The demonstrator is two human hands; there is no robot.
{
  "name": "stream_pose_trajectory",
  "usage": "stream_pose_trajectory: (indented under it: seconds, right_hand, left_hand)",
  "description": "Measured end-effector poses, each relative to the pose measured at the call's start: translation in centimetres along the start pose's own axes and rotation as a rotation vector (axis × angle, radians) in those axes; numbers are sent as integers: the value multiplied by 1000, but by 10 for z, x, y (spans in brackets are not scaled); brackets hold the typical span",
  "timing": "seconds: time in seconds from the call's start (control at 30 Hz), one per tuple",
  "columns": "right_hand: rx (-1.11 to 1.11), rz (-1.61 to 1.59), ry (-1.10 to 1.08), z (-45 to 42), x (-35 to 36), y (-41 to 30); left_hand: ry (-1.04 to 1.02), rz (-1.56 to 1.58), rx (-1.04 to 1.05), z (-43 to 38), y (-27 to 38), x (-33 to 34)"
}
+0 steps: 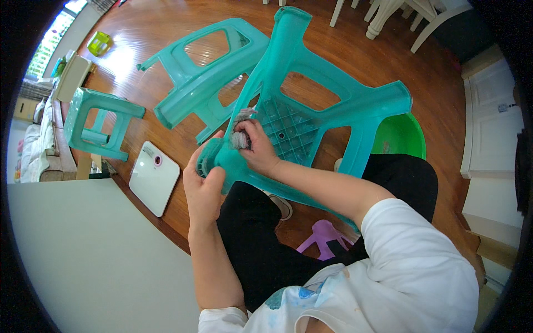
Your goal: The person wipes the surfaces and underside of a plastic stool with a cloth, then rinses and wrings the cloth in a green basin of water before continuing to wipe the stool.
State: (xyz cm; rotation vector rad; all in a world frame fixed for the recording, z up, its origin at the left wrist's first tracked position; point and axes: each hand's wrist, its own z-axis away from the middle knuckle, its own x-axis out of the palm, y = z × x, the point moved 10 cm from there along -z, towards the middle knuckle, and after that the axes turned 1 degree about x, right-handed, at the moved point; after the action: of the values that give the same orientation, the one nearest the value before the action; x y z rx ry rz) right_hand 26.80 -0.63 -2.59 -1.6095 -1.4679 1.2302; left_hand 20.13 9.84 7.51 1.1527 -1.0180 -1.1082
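Note:
A teal plastic stool [329, 89] is tipped over in front of me, its hollow underside and ribbed seat facing up towards the camera. My left hand [204, 183] grips the end of its near-left leg, thumb on one side and fingers on the other. Bunched in my right hand [258, 147] is a greyish cloth [240, 137], pressed against the same leg just above the left hand. Part of the cloth is hidden by my fingers.
Behind lies a second teal stool [200, 85] on its side; a smaller one [106, 100] stands to the left near a white bathroom scale [155, 179]. A green basin [402, 135] is at my right knee. Below me is a purple stool [322, 235]. A pale wall [104, 249] borders my left.

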Motion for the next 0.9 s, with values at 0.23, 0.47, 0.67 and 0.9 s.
stream_pose_trajectory:
  seconds: [0.23, 0.47, 0.67, 0.9]
  right_hand:
    - [833, -185, 232, -11, -58, 179]
    - [913, -704, 357, -98, -80, 170]
    - [981, -960, 407, -129, -112, 171]
    - [860, -1003, 293, -138, -188, 39]
  left_hand:
    - [113, 70, 28, 3, -3, -4]
    - [16, -161, 134, 28, 15, 13]
    - [32, -201, 192, 25, 18, 21]
    - [38, -187, 191, 28, 20, 24]
